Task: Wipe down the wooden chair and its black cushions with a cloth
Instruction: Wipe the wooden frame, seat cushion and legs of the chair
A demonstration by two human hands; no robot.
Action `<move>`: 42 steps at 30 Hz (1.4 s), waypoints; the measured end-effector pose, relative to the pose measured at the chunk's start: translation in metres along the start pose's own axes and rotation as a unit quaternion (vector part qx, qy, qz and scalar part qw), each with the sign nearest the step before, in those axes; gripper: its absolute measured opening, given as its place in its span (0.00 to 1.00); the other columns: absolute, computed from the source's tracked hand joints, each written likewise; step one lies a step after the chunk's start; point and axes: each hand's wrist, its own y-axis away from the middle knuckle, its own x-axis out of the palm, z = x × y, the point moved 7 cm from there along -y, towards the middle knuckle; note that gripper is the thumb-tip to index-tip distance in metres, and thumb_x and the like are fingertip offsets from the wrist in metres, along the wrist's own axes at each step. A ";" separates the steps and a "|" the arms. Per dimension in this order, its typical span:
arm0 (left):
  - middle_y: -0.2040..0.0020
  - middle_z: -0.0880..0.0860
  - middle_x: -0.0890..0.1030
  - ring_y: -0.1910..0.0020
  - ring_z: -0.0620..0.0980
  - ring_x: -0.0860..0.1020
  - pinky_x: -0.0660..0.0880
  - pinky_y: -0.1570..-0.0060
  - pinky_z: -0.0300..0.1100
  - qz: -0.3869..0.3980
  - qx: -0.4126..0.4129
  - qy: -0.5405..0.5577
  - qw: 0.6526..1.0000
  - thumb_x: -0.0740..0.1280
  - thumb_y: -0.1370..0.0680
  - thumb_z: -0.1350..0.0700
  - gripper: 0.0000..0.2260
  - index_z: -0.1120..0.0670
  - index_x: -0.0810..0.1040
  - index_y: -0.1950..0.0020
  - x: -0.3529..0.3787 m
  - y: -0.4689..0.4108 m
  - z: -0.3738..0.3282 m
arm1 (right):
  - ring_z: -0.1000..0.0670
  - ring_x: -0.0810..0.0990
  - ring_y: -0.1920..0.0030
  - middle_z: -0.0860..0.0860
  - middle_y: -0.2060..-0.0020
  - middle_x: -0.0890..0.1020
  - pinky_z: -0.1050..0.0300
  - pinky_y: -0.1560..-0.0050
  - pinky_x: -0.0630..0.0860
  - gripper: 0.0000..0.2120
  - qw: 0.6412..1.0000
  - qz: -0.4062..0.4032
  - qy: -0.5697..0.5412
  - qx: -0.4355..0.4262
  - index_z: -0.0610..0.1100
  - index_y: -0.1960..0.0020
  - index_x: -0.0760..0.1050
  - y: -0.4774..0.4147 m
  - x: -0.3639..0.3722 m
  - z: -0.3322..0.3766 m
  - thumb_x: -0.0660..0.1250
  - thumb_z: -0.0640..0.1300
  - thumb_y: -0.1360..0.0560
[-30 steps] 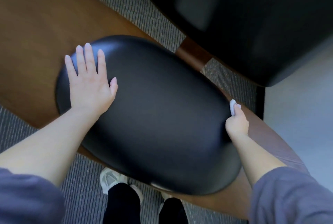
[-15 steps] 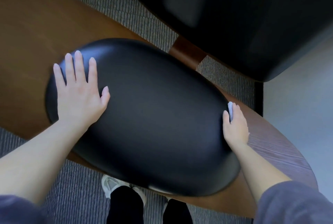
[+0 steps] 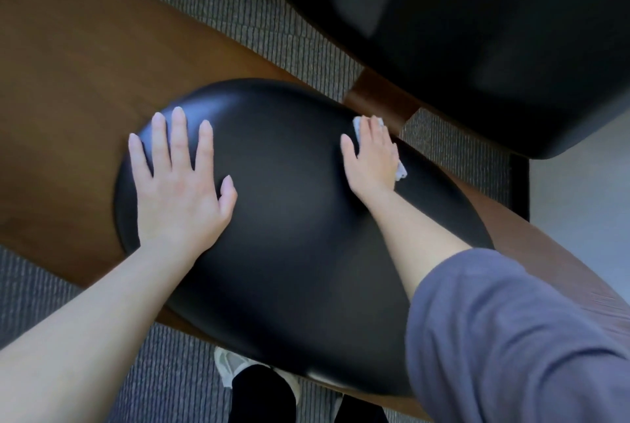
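Observation:
An oval black cushion [image 3: 289,218] fills the middle of the view, mounted on a curved brown wooden chair part [image 3: 68,82]. My left hand [image 3: 180,184] lies flat on the cushion's left end with fingers spread. My right hand [image 3: 373,153] presses flat on a small white cloth [image 3: 400,172] at the cushion's upper right edge; cloth corners peek out past the fingertips and beside the palm. A second, larger black cushion [image 3: 477,30] sits at the top right, joined by a brown wooden strut [image 3: 378,99].
Grey striped carpet [image 3: 238,13] shows between the chair parts and below. My white shoes [image 3: 231,364] and dark trousers stand under the cushion's near edge. A pale floor or wall [image 3: 579,201] lies at the right beyond a black baseboard [image 3: 520,184].
My right hand slid with the cloth from the cushion's right rim up onto its upper right surface, and now lies flat. The left hand stayed flat on the left end.

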 end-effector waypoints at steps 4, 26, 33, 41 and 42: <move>0.21 0.64 0.53 0.22 0.63 0.50 0.47 0.27 0.63 -0.002 0.007 0.002 1.000 0.59 0.22 0.47 0.32 0.58 0.56 0.22 0.000 0.001 0.000 | 0.46 0.54 0.23 0.47 0.23 0.58 0.42 0.26 0.54 0.26 0.996 0.019 -0.025 -0.086 0.45 0.23 0.56 -0.004 0.003 0.036 0.52 0.55 0.18; 0.22 0.64 0.55 0.22 0.64 0.51 0.48 0.27 0.64 0.009 0.002 0.013 1.000 0.51 0.23 0.45 0.31 0.59 0.58 0.22 -0.003 0.002 0.001 | 0.40 0.70 0.36 0.42 0.36 0.73 0.42 0.38 0.65 0.27 0.940 -0.060 0.101 0.321 0.42 0.33 0.69 0.089 -0.053 -0.174 0.45 0.57 0.21; 0.22 0.64 0.56 0.22 0.63 0.52 0.47 0.26 0.62 -0.023 0.007 0.019 1.000 0.53 0.23 0.46 0.31 0.59 0.60 0.23 -0.001 0.002 0.002 | 0.44 0.70 0.38 0.48 0.39 0.72 0.44 0.44 0.66 0.20 0.993 -0.110 0.031 0.038 0.48 0.41 0.69 0.010 -0.008 0.023 0.47 0.51 0.27; 0.23 0.62 0.62 0.24 0.59 0.61 0.55 0.28 0.57 -0.049 0.002 0.052 0.997 0.56 0.25 0.52 0.29 0.61 0.63 0.25 -0.003 0.002 0.008 | 0.50 0.70 0.38 0.52 0.37 0.71 0.49 0.47 0.70 0.21 0.973 -0.049 -0.114 -0.195 0.45 0.35 0.68 0.013 -0.006 0.158 0.50 0.43 0.27; 0.24 0.60 0.65 0.26 0.57 0.64 0.59 0.30 0.55 -0.061 0.008 0.065 0.996 0.56 0.25 0.53 0.27 0.61 0.66 0.26 -0.007 0.001 0.013 | 0.49 0.71 0.41 0.54 0.38 0.72 0.50 0.51 0.70 0.19 0.972 -0.048 -0.090 -0.211 0.47 0.36 0.69 0.012 -0.011 0.157 0.52 0.43 0.25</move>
